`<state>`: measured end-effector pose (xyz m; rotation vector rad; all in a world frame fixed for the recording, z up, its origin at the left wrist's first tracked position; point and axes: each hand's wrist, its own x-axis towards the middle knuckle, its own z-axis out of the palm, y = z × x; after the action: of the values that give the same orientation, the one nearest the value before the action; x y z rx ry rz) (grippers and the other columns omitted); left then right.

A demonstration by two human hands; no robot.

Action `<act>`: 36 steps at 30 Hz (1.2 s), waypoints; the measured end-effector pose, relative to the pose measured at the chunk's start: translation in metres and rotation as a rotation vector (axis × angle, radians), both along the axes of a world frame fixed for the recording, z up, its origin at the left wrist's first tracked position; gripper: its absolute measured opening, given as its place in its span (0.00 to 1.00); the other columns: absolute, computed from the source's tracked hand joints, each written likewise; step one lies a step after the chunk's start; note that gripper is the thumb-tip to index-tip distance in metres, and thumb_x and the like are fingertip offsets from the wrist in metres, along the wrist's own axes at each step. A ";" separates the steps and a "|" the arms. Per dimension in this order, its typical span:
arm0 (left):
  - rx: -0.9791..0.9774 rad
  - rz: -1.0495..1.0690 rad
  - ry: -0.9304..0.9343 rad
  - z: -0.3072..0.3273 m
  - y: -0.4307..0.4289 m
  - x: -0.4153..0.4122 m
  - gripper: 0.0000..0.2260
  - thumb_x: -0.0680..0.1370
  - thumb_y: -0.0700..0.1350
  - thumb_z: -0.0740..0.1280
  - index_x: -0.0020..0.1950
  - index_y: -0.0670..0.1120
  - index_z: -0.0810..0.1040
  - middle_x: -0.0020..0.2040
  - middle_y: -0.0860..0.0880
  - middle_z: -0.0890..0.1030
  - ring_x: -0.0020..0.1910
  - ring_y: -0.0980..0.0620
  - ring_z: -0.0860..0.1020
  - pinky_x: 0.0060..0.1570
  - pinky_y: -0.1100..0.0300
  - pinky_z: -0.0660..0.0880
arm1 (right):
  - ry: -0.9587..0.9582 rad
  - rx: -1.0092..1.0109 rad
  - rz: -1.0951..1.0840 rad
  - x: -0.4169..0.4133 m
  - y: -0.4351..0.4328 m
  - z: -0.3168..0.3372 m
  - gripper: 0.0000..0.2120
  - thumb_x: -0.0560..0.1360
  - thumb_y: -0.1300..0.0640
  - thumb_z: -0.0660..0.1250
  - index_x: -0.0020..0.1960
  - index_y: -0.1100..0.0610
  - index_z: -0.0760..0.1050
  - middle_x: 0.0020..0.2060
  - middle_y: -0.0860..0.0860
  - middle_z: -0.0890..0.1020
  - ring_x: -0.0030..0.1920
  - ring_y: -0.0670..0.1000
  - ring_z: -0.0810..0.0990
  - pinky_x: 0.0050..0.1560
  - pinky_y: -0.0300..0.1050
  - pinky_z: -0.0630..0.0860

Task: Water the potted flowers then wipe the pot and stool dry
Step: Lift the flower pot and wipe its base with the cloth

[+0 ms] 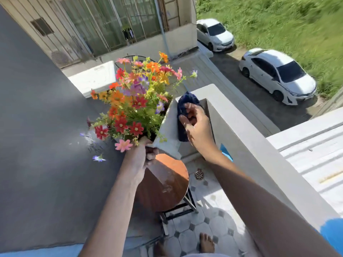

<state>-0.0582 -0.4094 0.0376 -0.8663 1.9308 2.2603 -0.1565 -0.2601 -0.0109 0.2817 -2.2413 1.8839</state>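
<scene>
A grey square pot full of red, orange, pink and purple flowers is held up above a round brown stool. My left hand grips the pot's near corner at the rim. My right hand presses a dark blue cloth against the pot's right side. The stool's top shows a wet, shiny patch near its right edge. The stool's metal legs stand on the tiled floor.
A grey parapet wall runs along the right, close to the pot. A dark grey wall fills the left. A floor drain sits in the tiles beside the stool. My bare foot is below. Two white cars stand far below.
</scene>
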 end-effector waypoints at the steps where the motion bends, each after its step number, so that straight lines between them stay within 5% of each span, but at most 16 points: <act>1: 0.015 0.002 0.011 0.001 -0.001 0.001 0.12 0.78 0.39 0.56 0.35 0.44 0.70 0.28 0.45 0.72 0.19 0.58 0.61 0.21 0.65 0.55 | 0.004 0.025 -0.030 -0.010 0.002 -0.001 0.15 0.76 0.61 0.67 0.63 0.61 0.75 0.57 0.56 0.78 0.54 0.50 0.79 0.59 0.44 0.76; 5: 0.011 0.036 0.041 0.007 -0.002 0.001 0.12 0.78 0.39 0.56 0.35 0.45 0.70 0.29 0.44 0.71 0.19 0.58 0.62 0.19 0.65 0.56 | 0.002 0.055 -0.114 -0.014 -0.004 -0.013 0.14 0.77 0.63 0.64 0.62 0.63 0.76 0.57 0.58 0.77 0.57 0.54 0.79 0.64 0.46 0.73; 7: -0.014 0.058 0.049 0.005 -0.002 0.000 0.11 0.77 0.39 0.56 0.35 0.44 0.69 0.28 0.43 0.71 0.19 0.58 0.62 0.20 0.66 0.56 | -0.032 0.037 -0.169 0.002 -0.010 -0.021 0.14 0.76 0.63 0.65 0.61 0.61 0.76 0.55 0.54 0.78 0.54 0.51 0.77 0.61 0.40 0.71; 9: -0.022 0.071 0.034 0.001 -0.004 -0.001 0.11 0.77 0.39 0.56 0.35 0.44 0.69 0.26 0.44 0.71 0.19 0.58 0.61 0.19 0.66 0.56 | -0.080 -0.031 -0.131 0.017 -0.013 -0.029 0.13 0.77 0.60 0.64 0.61 0.57 0.76 0.54 0.47 0.76 0.53 0.53 0.78 0.58 0.44 0.73; 13: 0.067 0.115 0.002 -0.009 -0.006 -0.002 0.13 0.78 0.39 0.55 0.32 0.46 0.67 0.25 0.46 0.72 0.18 0.59 0.60 0.18 0.66 0.54 | -0.108 0.081 0.020 0.042 -0.019 -0.034 0.12 0.77 0.64 0.64 0.60 0.59 0.76 0.52 0.48 0.77 0.52 0.45 0.76 0.54 0.27 0.68; 18: -0.005 0.167 0.019 -0.010 -0.006 -0.011 0.12 0.77 0.38 0.56 0.34 0.43 0.68 0.23 0.46 0.71 0.16 0.58 0.62 0.17 0.66 0.54 | -0.068 0.076 0.169 0.069 -0.018 -0.018 0.10 0.77 0.60 0.67 0.58 0.56 0.79 0.52 0.46 0.81 0.53 0.42 0.77 0.57 0.27 0.69; 21: -0.128 0.145 -0.025 -0.016 -0.009 -0.009 0.09 0.77 0.38 0.57 0.37 0.44 0.67 0.22 0.48 0.72 0.18 0.57 0.66 0.18 0.65 0.53 | -0.218 -0.221 0.232 0.071 -0.012 -0.002 0.08 0.77 0.58 0.67 0.54 0.48 0.80 0.52 0.49 0.84 0.53 0.47 0.80 0.59 0.44 0.75; 23: -0.158 0.132 -0.061 -0.021 -0.012 -0.004 0.10 0.78 0.39 0.57 0.37 0.44 0.66 0.20 0.51 0.72 0.24 0.53 0.66 0.18 0.66 0.53 | -0.294 -0.401 0.171 0.059 -0.007 0.007 0.09 0.77 0.59 0.66 0.56 0.51 0.79 0.54 0.52 0.84 0.54 0.52 0.82 0.59 0.50 0.76; 27: -0.097 0.058 -0.040 -0.021 -0.015 0.007 0.19 0.76 0.36 0.55 0.25 0.48 0.67 0.19 0.51 0.68 0.26 0.53 0.58 0.24 0.66 0.47 | -0.185 -0.232 0.100 0.032 0.008 0.023 0.09 0.78 0.61 0.65 0.55 0.51 0.78 0.53 0.49 0.84 0.54 0.47 0.81 0.61 0.48 0.76; 31: -0.067 0.075 -0.042 -0.030 -0.022 0.014 0.12 0.76 0.40 0.57 0.32 0.46 0.67 0.20 0.52 0.69 0.18 0.57 0.62 0.21 0.69 0.48 | -0.112 -0.224 0.136 0.015 0.010 0.045 0.11 0.77 0.64 0.65 0.52 0.50 0.79 0.49 0.46 0.83 0.52 0.44 0.80 0.59 0.41 0.75; 33: -0.057 0.076 -0.042 -0.036 -0.029 0.016 0.11 0.75 0.40 0.57 0.32 0.46 0.65 0.20 0.53 0.68 0.17 0.58 0.63 0.19 0.70 0.49 | -0.187 -0.224 0.105 -0.012 0.017 0.004 0.10 0.79 0.65 0.64 0.54 0.53 0.79 0.48 0.46 0.83 0.50 0.44 0.80 0.56 0.37 0.75; 36: -0.079 0.071 -0.021 -0.035 -0.039 0.020 0.11 0.71 0.42 0.61 0.29 0.47 0.64 0.20 0.54 0.64 0.18 0.58 0.59 0.23 0.68 0.48 | -0.554 -0.196 0.242 -0.088 0.014 -0.197 0.16 0.80 0.50 0.64 0.67 0.42 0.73 0.54 0.36 0.82 0.62 0.56 0.80 0.57 0.38 0.77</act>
<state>-0.0378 -0.4484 0.0021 -0.9785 2.0249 2.2166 -0.2447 -0.2464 -0.2079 -0.0088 -2.3997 2.5476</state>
